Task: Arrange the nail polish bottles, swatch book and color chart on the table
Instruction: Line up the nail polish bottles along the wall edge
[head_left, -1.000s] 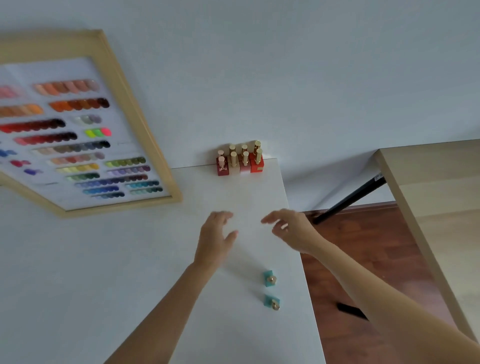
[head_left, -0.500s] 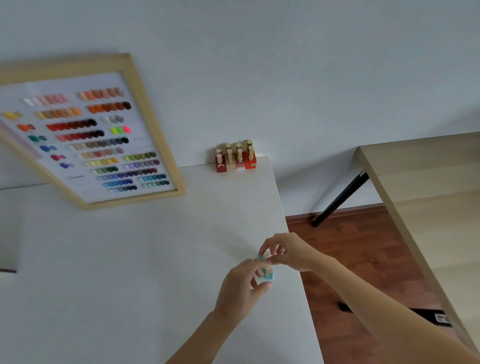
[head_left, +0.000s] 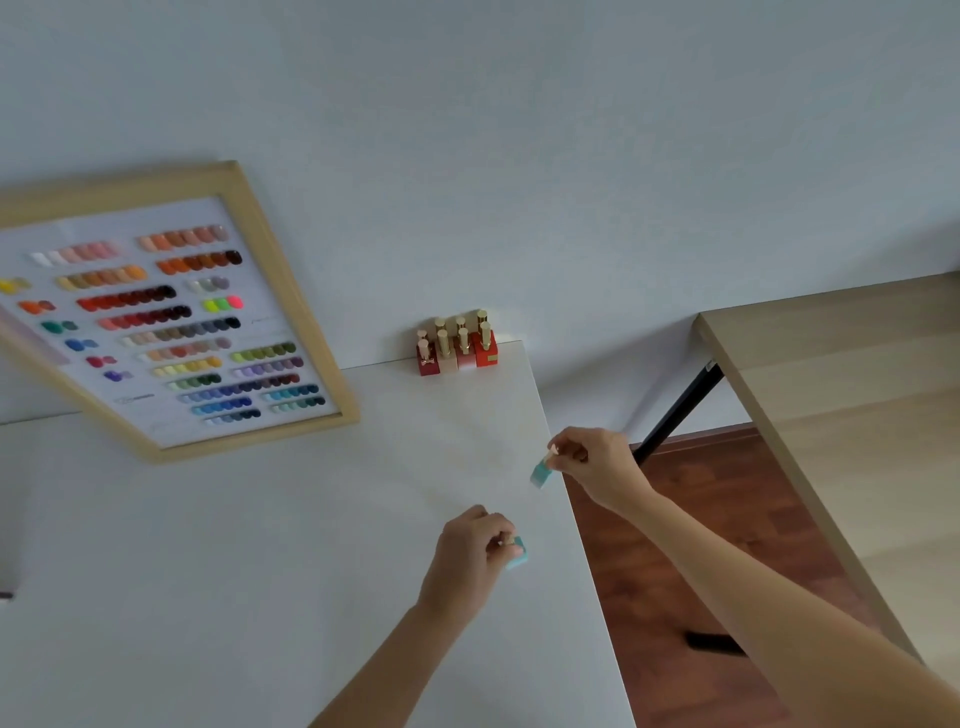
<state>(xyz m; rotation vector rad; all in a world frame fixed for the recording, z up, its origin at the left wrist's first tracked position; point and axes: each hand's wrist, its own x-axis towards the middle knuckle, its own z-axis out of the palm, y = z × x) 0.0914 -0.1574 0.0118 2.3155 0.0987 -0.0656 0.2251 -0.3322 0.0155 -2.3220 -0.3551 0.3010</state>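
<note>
Left hand pinching teal bottle, right hand pinching another — near table edge

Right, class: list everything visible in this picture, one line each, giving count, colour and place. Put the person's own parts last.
framed colour chart: one, pale wood frame, many-coloured swatches; far left, leaning against wall.
cluster of gold-capped nail polish bottles: about eight, red, pink and cream; table's far right corner.
turquoise nail polish bottles: two; one in each hand.
white table: one; centre.
light wooden table: one, black leg; right.
left hand: grips the nearer bottle.
right hand: pinches the farther bottle's cap at table's right edge.
</note>
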